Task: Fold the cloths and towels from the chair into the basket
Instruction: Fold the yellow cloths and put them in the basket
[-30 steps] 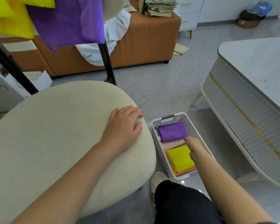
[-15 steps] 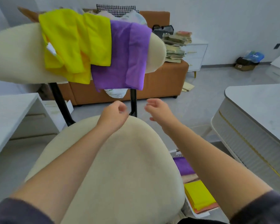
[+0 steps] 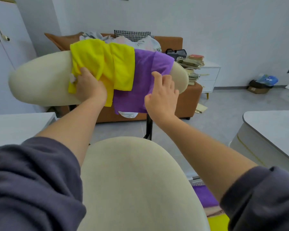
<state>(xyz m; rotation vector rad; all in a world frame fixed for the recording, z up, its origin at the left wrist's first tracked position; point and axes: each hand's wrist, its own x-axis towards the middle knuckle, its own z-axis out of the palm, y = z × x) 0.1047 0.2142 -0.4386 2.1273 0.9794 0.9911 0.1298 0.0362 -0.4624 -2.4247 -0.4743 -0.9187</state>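
Observation:
Two yellow cloths [image 3: 107, 67] and a purple cloth [image 3: 140, 80] hang over the cream chair's backrest [image 3: 40, 84]. My left hand [image 3: 88, 87] grips the lower left part of the yellow cloth, thumb on top. With loosely spread fingers, my right hand [image 3: 162, 92] lies against the right side of the purple cloth. The chair seat [image 3: 132, 180] is bare below my arms. At the lower right, the white basket [image 3: 195, 179] is mostly hidden by my right arm. A folded purple cloth [image 3: 203, 195] and a folded yellow cloth [image 3: 218, 222] show in it.
Behind the chair stands an orange sofa [image 3: 188, 100] with clothes and a checked cushion. Books [image 3: 190, 64] are stacked by a white drawer unit [image 3: 208, 77]. A white table [image 3: 274, 130] is at the right, a white desk [image 3: 15, 125] at the left.
Both hands rose from above the seat to the backrest. The left hand took hold of the yellow cloth and the right hand reached the purple one. The view tilted upward.

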